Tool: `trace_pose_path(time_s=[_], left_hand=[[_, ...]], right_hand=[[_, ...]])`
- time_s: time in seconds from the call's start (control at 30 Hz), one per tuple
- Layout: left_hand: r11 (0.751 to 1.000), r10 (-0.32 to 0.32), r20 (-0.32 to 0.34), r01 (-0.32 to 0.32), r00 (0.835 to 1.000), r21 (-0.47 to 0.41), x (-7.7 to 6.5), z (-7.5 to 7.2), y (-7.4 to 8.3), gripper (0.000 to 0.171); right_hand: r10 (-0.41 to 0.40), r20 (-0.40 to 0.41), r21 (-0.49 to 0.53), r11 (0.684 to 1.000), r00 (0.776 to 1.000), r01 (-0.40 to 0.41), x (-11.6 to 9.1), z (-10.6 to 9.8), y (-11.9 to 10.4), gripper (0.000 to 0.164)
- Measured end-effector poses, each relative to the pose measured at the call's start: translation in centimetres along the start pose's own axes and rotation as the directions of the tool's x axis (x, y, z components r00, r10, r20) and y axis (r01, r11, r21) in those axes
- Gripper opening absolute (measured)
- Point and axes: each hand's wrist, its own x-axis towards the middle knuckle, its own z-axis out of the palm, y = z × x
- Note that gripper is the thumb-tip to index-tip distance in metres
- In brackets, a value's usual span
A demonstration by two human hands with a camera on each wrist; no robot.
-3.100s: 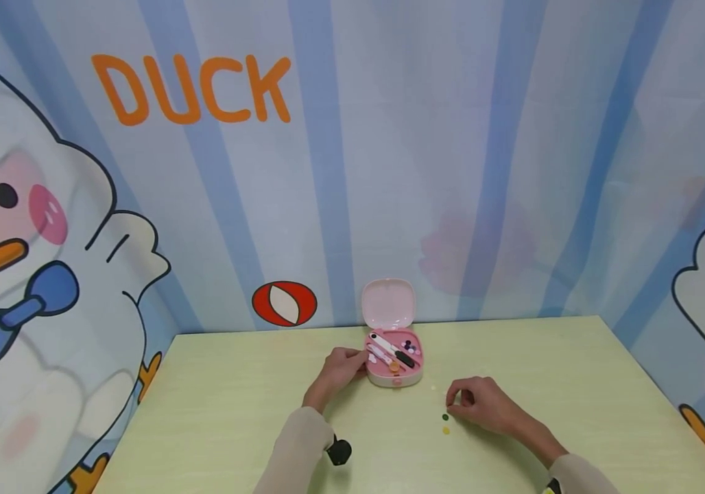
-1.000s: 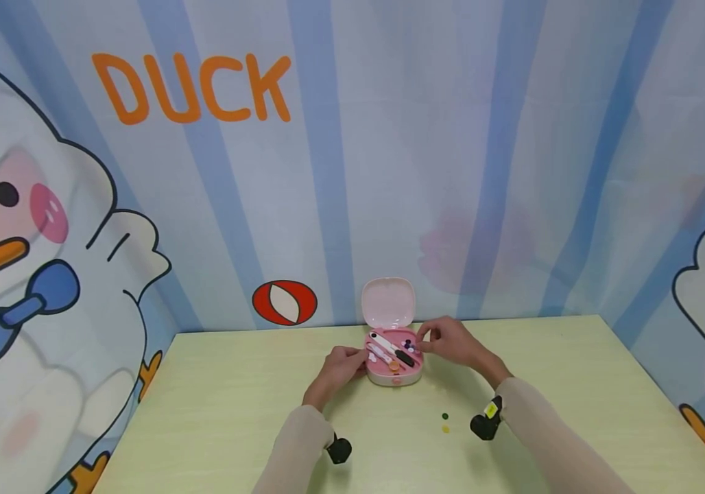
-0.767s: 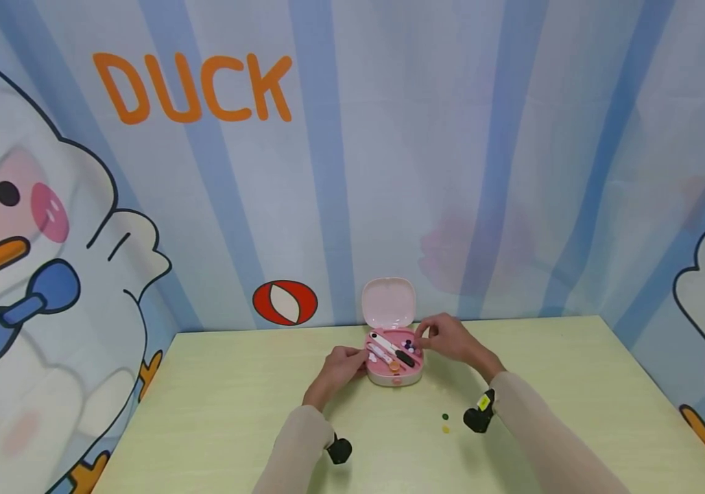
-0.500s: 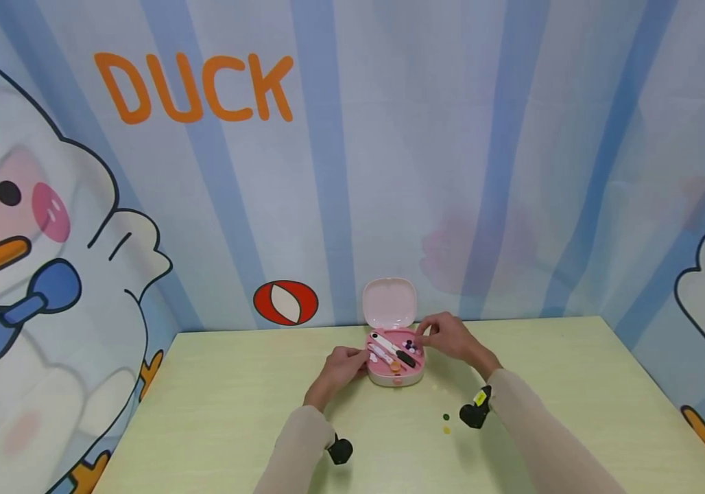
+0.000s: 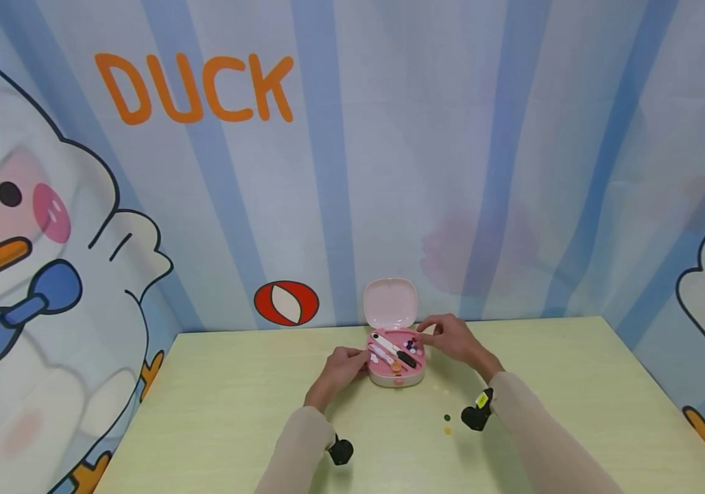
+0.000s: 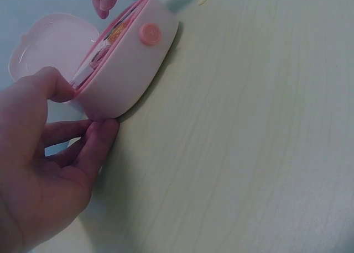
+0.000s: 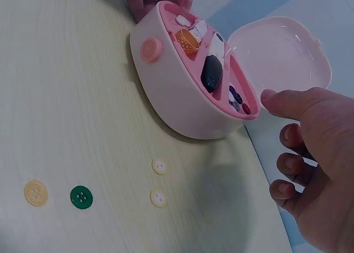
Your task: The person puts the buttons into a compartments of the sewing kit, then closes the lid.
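Hanging at the back: curtain, striped blue and white, printed with ducks, a red-and-white ball and the word DUCK in orange.

Tabletop, pale yellow, its back edge along the curtain.

Sleeves, two, beige, coming in over the near edge; a black device at each wrist.

Box, one, white body, pink tray; close to the tabletop's back edge, about midway between its left and right edges. Lid, pale pink, raised upright behind.

Left hand: pinching the box's left side, thumb at the rim, fingers low on the wall.

Right hand: beside the box's right side, thumb stretched out, other fingers loosely bent; thumb tip at the rim, contact not certain.

Tool, black and white, lying aslant in the tray. Orange cap, dimpled, front part of tray.

Buttons on the tabletop: one yellow and one green, side by side, toward the near edge; two cream buttons, nearer the box.

Small pieces, dark and white, in the tray's right compartment.
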Motion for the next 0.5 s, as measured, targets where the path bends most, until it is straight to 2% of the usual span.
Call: trace_pose_path(time_s=[0.23,0.5], left_hand=[[1.000,-0.001,0.003,0.001,1.000,0.008,0.0,0.0,0.0,0.043],[1.000,0.016,0.002,-0.016,1.000,0.009,0.0,0.0,0.0,0.043]], right_hand=[[-0.068,-0.018,-0.014,0.998,0.998,0.068,-0.9,-1.1,0.3,0.024],[-0.136,0.000,-0.019,0.991,0.991,0.136,-2.3,-2.3,0.9,0.019]])
